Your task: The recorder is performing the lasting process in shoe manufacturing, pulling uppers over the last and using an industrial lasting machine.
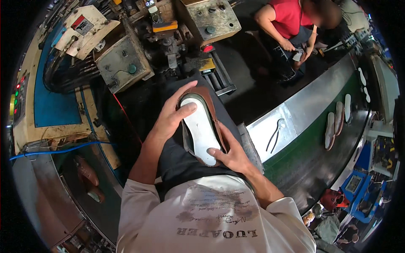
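Observation:
Over my lap I hold a brown shoe upper (210, 104) with its underside turned up. A white insole (197, 128) lies in the middle of it, and the upper's loose edges stand up around the insole. My left hand (172, 113) grips the far end, its thumb pressed on the insole and its fingers round the outside. Around the near end wraps my right hand (232, 155), with the thumb resting on the insole's edge. What lies inside the upper is hidden.
Metal pincers (276, 135) lie on the shiny ledge (257, 133) to my right. Beyond runs a green belt (291, 162) carrying several shoe parts (334, 126). Machinery with a control box (124, 61) stands ahead. A seated co-worker in red (287, 19) handles a pale piece. More brown shoe parts (88, 175) sit at left.

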`<move>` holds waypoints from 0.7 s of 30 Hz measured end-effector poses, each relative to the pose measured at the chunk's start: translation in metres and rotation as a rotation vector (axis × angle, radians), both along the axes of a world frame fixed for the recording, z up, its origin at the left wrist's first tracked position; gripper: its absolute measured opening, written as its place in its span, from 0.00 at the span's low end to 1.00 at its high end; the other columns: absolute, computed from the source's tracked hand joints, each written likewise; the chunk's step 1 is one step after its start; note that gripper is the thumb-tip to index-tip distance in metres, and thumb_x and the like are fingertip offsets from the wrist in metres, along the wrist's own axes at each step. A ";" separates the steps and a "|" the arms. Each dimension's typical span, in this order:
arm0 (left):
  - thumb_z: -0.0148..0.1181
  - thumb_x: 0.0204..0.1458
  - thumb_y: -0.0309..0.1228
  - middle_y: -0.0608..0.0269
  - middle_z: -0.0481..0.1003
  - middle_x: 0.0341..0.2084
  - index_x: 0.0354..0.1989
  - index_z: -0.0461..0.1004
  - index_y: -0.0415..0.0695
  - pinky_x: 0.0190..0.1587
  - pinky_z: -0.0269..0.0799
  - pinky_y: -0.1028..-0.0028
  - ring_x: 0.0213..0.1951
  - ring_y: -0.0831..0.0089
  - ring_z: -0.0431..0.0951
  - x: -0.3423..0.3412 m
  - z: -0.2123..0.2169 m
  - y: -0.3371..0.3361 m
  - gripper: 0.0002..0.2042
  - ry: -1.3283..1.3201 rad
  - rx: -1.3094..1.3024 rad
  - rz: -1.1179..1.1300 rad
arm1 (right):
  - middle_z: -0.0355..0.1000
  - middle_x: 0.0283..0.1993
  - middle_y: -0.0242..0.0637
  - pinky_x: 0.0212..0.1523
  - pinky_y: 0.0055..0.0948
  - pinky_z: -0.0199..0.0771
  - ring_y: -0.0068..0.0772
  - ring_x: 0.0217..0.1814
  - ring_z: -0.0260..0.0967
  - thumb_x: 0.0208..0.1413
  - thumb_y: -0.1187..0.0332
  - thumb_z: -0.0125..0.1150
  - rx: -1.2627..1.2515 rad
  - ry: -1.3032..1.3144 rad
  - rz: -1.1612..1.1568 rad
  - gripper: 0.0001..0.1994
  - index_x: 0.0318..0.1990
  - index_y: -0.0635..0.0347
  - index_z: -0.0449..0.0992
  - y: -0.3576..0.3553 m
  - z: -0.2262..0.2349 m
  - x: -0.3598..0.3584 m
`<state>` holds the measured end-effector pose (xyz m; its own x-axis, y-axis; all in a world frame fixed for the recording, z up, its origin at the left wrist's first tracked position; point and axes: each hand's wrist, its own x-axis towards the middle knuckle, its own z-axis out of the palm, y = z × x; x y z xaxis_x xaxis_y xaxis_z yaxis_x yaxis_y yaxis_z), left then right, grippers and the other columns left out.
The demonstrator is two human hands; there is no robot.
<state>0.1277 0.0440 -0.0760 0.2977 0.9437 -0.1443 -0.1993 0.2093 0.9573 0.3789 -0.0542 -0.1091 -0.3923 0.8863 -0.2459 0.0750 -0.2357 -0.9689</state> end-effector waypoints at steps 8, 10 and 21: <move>0.73 0.62 0.38 0.53 0.77 0.62 0.72 0.71 0.35 0.69 0.69 0.67 0.63 0.69 0.76 0.001 0.009 0.002 0.33 0.142 0.112 -0.005 | 0.65 0.76 0.61 0.78 0.50 0.61 0.62 0.77 0.63 0.62 0.54 0.76 0.204 -0.197 0.047 0.48 0.83 0.63 0.55 0.090 0.053 -0.028; 0.73 0.63 0.38 0.52 0.77 0.62 0.71 0.72 0.35 0.68 0.69 0.66 0.63 0.67 0.76 0.003 0.005 0.000 0.32 0.175 0.145 0.015 | 0.66 0.75 0.60 0.78 0.50 0.61 0.61 0.76 0.64 0.62 0.57 0.76 0.245 -0.211 0.020 0.46 0.82 0.63 0.57 0.084 0.050 -0.029; 0.71 0.61 0.33 0.51 0.78 0.61 0.64 0.79 0.38 0.68 0.71 0.65 0.64 0.61 0.78 0.005 -0.020 0.008 0.24 0.258 0.354 0.124 | 0.63 0.79 0.54 0.79 0.47 0.58 0.58 0.78 0.62 0.59 0.65 0.78 0.564 -0.181 -0.088 0.43 0.79 0.61 0.62 0.082 0.023 -0.037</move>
